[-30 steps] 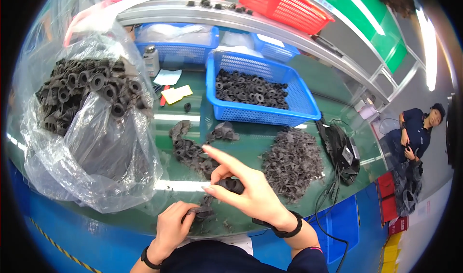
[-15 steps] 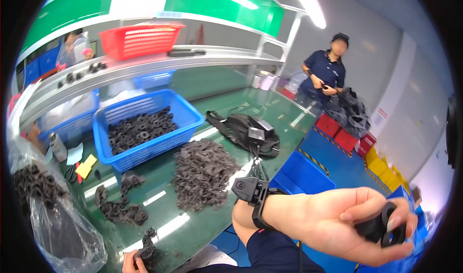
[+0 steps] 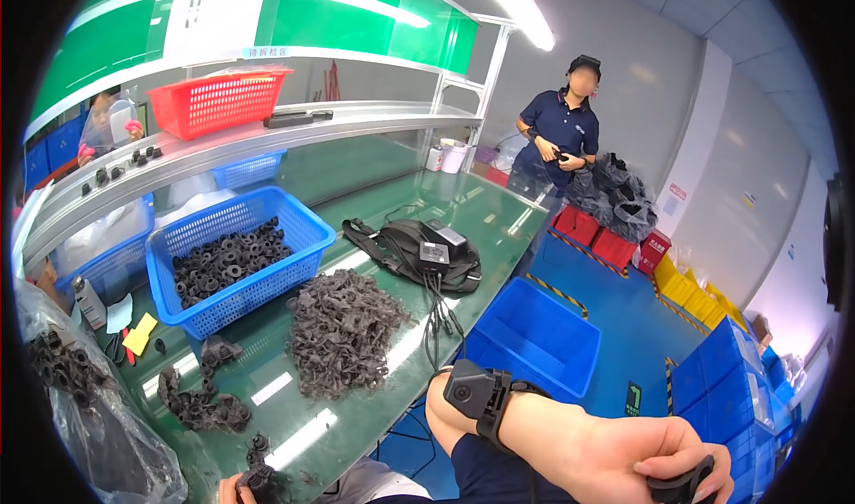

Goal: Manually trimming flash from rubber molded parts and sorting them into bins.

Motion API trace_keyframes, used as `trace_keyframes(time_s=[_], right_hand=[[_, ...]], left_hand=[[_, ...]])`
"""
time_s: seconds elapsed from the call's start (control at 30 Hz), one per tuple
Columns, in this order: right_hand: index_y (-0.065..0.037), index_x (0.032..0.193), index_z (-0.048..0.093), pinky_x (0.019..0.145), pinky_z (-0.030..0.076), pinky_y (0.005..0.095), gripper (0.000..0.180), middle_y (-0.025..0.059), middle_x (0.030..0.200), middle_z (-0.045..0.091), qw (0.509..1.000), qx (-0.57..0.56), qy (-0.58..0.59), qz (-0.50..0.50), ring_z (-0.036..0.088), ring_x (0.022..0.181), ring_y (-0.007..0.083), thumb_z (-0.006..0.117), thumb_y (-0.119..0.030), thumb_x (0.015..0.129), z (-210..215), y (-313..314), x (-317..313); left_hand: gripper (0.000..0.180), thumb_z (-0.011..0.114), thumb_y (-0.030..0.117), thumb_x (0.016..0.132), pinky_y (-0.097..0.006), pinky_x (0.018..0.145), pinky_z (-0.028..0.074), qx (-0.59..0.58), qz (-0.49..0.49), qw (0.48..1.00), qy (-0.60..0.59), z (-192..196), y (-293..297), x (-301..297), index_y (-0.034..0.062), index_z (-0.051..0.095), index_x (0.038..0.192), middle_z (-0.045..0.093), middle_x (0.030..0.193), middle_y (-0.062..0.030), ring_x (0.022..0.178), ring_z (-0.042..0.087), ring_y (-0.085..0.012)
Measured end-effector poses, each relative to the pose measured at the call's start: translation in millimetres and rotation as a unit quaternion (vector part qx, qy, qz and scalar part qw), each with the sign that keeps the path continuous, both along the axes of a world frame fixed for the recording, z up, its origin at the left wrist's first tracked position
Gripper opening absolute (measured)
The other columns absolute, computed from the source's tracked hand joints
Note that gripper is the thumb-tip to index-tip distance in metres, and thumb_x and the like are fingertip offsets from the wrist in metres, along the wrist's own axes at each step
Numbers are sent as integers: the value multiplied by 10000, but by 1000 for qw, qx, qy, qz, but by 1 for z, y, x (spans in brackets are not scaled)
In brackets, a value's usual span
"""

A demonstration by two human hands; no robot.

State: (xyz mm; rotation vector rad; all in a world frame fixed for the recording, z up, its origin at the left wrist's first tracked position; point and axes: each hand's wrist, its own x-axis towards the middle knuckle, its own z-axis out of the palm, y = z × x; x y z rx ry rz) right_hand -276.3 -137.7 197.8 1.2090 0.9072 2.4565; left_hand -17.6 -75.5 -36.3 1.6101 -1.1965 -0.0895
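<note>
At the lower edge of the worktop (image 3: 374,192) we see the left hand (image 3: 233,488), only partly in view, with its grip closed on a small clump of black rubber rings (image 3: 258,479). This clump rests at the near rim of the worktop, just below a strip of loose ring pieces (image 3: 200,397).

Moving right, a grey heap of ring scrap (image 3: 343,330) lies mid-worktop, with the blue basket (image 3: 236,259) of rings behind it. Past the worktop edge, a blue bin (image 3: 534,339) stands on the floor.

Far right, the right hand (image 3: 641,455), with a wrist strap device (image 3: 476,393), is held out beyond the worktop over the floor, its grip clamped on a dark rubber part (image 3: 681,486). The part's long axis we cannot tell. Open room lies below and right of this hand; the worktop lies well to its left.
</note>
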Motion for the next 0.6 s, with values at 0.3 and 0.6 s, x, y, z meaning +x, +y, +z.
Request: trace_keyframes(time_s=[0.3,0.6], right_hand=[[-44,940,537,323,202,141,195,-10,903,580,999,44,20,15,528,715,55,589,-202,837,-7,-2,-21],[-43,905,536,328,218,145,189,-13,810,567,988,7,140,70,517,632,25,607,-197,821,16,-2,-57]], left_hand=[[85,481,-19,753,-290,572,391,-2,29,1000,-5,-4,11,3,-45,547,800,521,687,-125,606,506,-230],[84,476,-17,758,-287,569,386,16,41,999,5,-16,22,1,-46,542,801,515,684,-120,602,500,-221]])
